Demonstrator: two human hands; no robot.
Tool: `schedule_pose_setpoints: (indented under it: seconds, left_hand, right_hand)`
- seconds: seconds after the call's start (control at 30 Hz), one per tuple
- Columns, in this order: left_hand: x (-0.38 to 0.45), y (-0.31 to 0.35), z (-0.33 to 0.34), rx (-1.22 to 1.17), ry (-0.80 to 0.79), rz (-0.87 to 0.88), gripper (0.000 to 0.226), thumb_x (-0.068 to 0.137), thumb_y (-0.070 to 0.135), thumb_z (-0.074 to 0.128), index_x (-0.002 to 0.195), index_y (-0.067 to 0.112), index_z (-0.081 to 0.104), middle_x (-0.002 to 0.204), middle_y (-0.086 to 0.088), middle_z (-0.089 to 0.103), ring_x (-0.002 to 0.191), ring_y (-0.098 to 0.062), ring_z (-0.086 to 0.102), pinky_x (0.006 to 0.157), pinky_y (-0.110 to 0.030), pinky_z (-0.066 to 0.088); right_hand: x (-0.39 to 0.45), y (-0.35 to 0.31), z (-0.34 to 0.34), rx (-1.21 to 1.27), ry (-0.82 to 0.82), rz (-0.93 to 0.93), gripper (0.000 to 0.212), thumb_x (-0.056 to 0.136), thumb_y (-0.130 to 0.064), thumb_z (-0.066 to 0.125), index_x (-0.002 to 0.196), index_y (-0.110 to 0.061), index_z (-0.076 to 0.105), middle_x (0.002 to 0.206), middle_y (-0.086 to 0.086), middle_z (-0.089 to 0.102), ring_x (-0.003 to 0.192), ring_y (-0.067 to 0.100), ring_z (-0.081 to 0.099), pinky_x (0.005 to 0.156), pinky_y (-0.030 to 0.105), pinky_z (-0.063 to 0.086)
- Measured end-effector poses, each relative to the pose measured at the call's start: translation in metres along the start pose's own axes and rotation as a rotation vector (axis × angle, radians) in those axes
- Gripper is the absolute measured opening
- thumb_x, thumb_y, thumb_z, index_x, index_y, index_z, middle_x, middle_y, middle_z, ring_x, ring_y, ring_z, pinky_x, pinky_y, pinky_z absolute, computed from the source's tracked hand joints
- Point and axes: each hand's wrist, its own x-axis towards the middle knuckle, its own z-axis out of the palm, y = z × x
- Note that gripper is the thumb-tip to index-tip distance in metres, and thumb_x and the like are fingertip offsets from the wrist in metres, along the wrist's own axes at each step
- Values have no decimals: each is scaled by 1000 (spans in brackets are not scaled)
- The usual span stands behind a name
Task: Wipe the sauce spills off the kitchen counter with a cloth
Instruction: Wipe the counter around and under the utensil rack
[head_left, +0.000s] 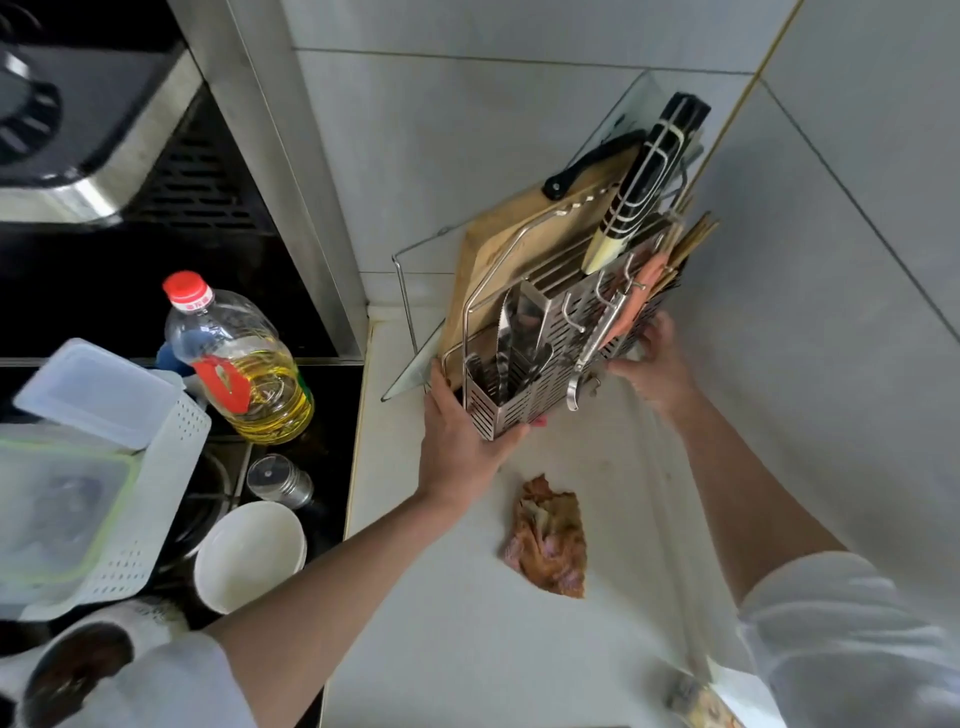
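2 hands hold the perforated stainless-steel utensil rack in the corner of the pale tabletop: the left hand curls round its near left corner, and the right hand grips its right end. Near the rack, toward the person, a crumpled cloth, stained orange-brown, lies loose on the tabletop, touched by neither hand. Left of the rack stands a red-capped clear oil bottle; its label is unreadable.

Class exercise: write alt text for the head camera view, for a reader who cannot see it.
Both hands, left hand and right hand, grip a steel utensil rack at the white counter corner, while a stained orange cloth lies nearby unheld.
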Motion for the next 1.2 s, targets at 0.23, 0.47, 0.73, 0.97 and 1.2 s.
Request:
schedule_pose_setpoints:
  seconds: [0.23,0.47,0.73,0.97,1.2]
  left_hand:
    - [19,-6,-13,104,2,120,124,62,61,82,150,4,16,139,-10,35,132,-23,40,105,-28,42]
    - [82,-18,-68,179,-128,276,104,61,47,90,144,24,33,136,-3,37,132,-21,37,111,-44,39]
    - [131,-22,-118,291,-352,297,116,69,35,89,154,25,11,154,-11,24,142,-25,32,114,-23,15]
    - [139,-33,-117,261,-360,323,115,67,34,90,156,24,17,153,-3,26,140,-18,30,112,-21,17]
    - [144,-40,-116,224,-349,353,102,59,53,88,144,35,34,144,-1,38,135,-19,40,115,-47,35]
  right_hand:
    - [23,14,5,-88,182,-19,77,45,-36,87,109,-30,44,109,-6,67,103,20,65,91,55,53]
    - [6,-19,35,-146,256,-61,62,56,-29,90,103,-14,53,98,0,68,90,17,67,79,40,56]
    - [-13,-28,81,-186,414,13,63,64,-30,87,108,-16,44,105,2,63,92,21,64,74,35,52]
    - [-23,-34,84,-226,405,10,59,74,-26,84,110,-12,40,107,4,63,91,21,62,74,32,49]
    - [-30,-36,88,-233,456,12,56,74,-29,84,109,-16,41,105,2,67,94,23,66,80,36,54]
